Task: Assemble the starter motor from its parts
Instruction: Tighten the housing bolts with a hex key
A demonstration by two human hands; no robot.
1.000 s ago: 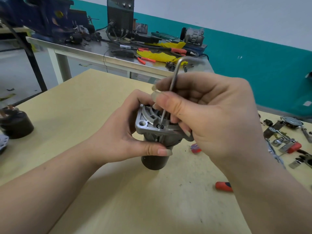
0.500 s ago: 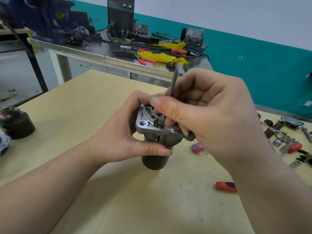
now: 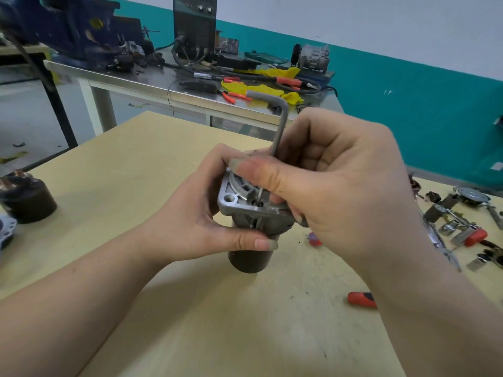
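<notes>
The starter motor (image 3: 249, 258) stands upright on the yellow table (image 3: 114, 170), dark cylinder below and silver cast housing (image 3: 234, 200) on top. My left hand (image 3: 196, 216) wraps around the housing from the left, thumb across its front. My right hand (image 3: 332, 186) pinches the shaft of a grey hex key (image 3: 280, 123). The key's tip sits in a bolt hole (image 3: 258, 204) on the housing flange, and its short arm points left at the top. My right hand hides the right side of the housing.
A black solenoid (image 3: 25, 200) stands at the table's left edge. Loose metal parts and a red-handled tool (image 3: 462, 227) lie at the right. A red screwdriver handle (image 3: 360, 300) lies near my right forearm. A steel bench (image 3: 163, 88) with tools stands behind.
The hex key has turned in the bolt hole: its short arm swung from pointing right, through pointing away, to pointing left. My left hand and the motor have stayed put.
</notes>
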